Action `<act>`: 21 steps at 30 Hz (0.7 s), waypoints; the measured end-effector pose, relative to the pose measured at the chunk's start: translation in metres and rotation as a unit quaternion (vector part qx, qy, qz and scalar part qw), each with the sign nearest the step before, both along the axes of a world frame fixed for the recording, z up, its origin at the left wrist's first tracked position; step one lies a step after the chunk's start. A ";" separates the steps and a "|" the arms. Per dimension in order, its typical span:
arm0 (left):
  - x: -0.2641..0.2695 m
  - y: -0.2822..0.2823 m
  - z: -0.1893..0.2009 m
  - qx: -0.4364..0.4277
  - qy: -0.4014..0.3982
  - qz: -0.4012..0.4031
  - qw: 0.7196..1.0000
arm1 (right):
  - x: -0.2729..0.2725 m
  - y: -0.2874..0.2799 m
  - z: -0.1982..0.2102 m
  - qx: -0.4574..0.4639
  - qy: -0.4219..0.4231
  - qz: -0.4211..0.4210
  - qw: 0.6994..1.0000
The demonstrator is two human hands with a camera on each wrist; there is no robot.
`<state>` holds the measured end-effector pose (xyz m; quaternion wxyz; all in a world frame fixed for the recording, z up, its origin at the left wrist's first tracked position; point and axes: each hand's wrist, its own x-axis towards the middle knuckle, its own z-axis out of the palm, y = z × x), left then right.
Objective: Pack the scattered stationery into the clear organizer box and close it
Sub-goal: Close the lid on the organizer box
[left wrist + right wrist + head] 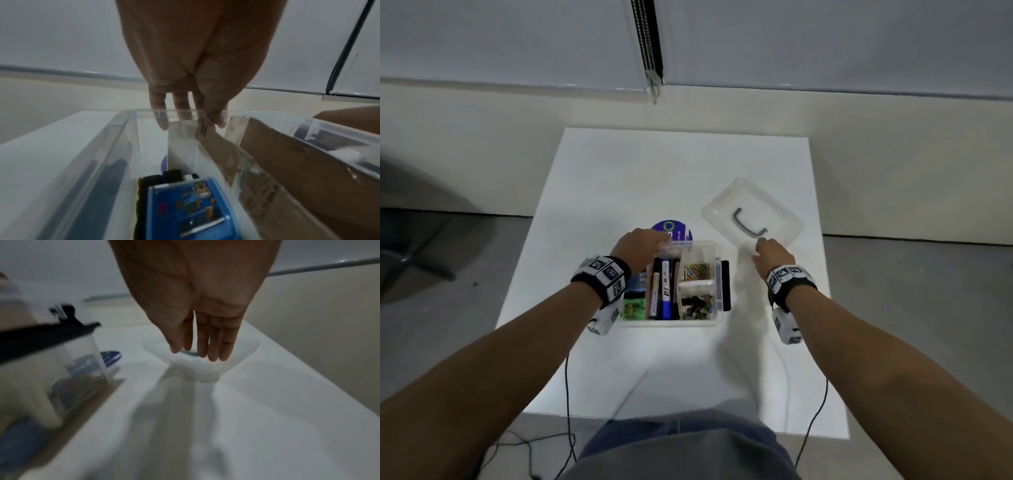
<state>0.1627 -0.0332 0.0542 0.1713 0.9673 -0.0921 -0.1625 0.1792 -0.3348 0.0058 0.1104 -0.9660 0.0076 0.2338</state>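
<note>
The clear organizer box (709,317) sits mid-table, packed with markers (666,291), coloured paper clips (697,270) and binder clips (697,305). My left hand (662,245) holds its far left rim. In the left wrist view the fingers (158,105) hang outside the clear wall (123,129) and the thumb lies inside it, pinching it. The clear lid (774,205) with a grey handle lies flat to the right of the box. My right hand (758,248) reaches to its near edge. In the blurred right wrist view its straight fingers (213,345) hover just over the lid (246,350), holding nothing.
A purple round disc (678,228) lies on the white table (637,171) just behind the box. A black latch (725,284) hangs on the box's right side. Inside the box are a blue case (185,203) and a brown card divider (287,162). Cables trail off the near table edge.
</note>
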 end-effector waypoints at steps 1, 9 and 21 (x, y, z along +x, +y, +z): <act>0.001 0.000 -0.002 0.011 -0.002 -0.007 1.000 | -0.001 -0.001 -0.006 -0.018 0.005 0.007 1.000; 0.007 -0.008 -0.003 0.056 -0.009 -0.031 0.998 | -0.020 0.010 -0.025 -0.116 -0.038 0.085 0.989; -0.001 -0.007 0.042 -0.197 -0.049 0.134 0.970 | -0.015 0.035 0.159 0.202 -0.330 -0.077 0.919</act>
